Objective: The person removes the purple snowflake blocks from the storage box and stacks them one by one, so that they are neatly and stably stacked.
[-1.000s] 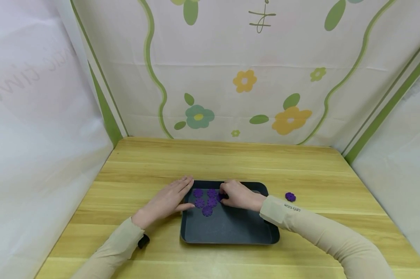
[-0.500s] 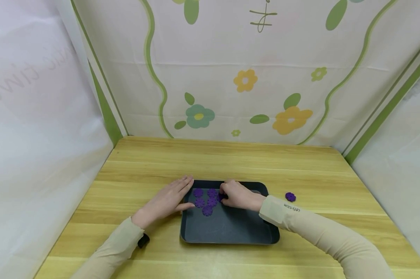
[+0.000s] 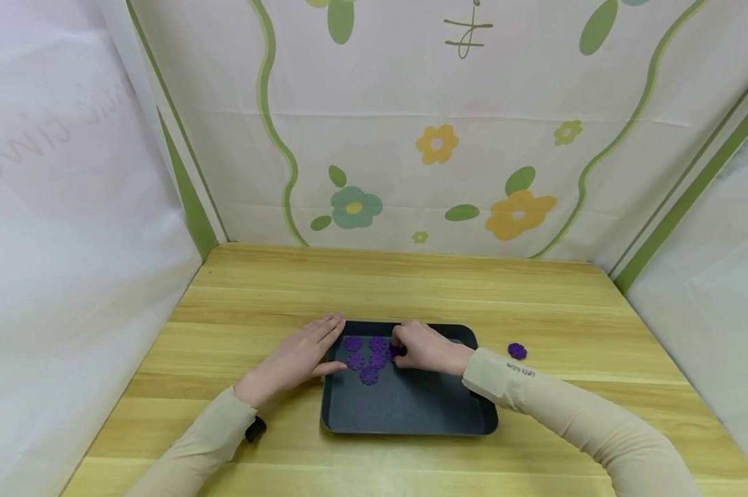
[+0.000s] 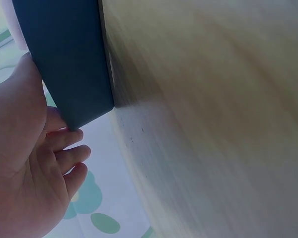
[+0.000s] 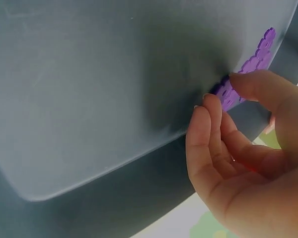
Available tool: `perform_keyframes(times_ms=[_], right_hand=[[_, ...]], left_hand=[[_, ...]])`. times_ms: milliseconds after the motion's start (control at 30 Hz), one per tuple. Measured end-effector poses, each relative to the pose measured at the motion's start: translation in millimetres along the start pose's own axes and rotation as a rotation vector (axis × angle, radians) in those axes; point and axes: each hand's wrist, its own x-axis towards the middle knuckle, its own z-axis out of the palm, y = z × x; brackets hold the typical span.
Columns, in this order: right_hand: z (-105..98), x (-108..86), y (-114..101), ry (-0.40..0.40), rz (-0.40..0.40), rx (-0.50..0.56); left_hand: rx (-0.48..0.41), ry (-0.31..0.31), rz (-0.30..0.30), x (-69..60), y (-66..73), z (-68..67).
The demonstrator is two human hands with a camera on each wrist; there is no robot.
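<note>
A dark grey tray (image 3: 411, 411) lies on the table, with several purple notched plastic flower discs (image 3: 369, 375) clustered in its far left part. My left hand (image 3: 289, 362) rests along the tray's left wall near the far corner. Its fingers lie straight outside and the thumb reaches over the rim; the left wrist view shows this hand (image 4: 25, 173) against the tray wall (image 4: 64, 59). Inside the tray, my right hand (image 3: 432, 348) pinches a purple flower disc (image 3: 396, 353) at the cluster's right side. In the right wrist view, thumb and fingers partly hide that disc (image 5: 227, 94).
One loose purple flower disc (image 3: 517, 351) lies on the wooden table (image 3: 398, 283) right of the tray, beyond the right sleeve. A small black object (image 3: 255, 429) is at the left wrist. White printed curtains (image 3: 374, 138) stand behind and at both sides.
</note>
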Motion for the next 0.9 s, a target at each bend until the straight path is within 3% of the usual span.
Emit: perform_keyframes(times_ms=[367, 900], right_hand=[[-7.1, -6.2, 4.7, 0.004, 0.041, 0.02], [-30.9, -34.5, 25.9, 0.102, 0.109, 0.036]], left_hand=[[0.007, 0.0, 0.004, 2.0, -0.7, 0.6], [0.019, 0.007, 0.008, 1.0, -0.6, 1.4]])
